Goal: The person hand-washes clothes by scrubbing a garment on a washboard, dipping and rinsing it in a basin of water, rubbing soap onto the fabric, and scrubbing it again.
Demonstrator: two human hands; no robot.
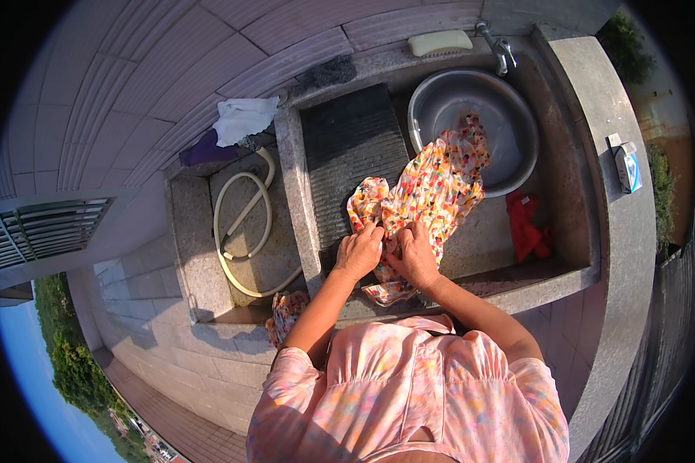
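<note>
A wet, multicoloured spotted garment (434, 185) lies over the lower right part of a dark ribbed washboard (353, 150), and its far end hangs into a round metal basin (530, 116). My left hand (359, 252) pinches the cloth near the washboard's lower edge. Close beside it, my right hand (415, 254) grips another part of the same garment, fingers curled into the folds. The basin stands in the stone sink under a metal tap (503, 55) and holds some water.
A cream hose (217, 214) coils in the left sink compartment. Red cloth (524, 226) lies at the sink's lower right. White cloth (244, 118) and a pale brush (440, 43) rest along the back; a small box (628, 168) is on the right ledge. Patterned cloth (286, 315) hangs over the front edge.
</note>
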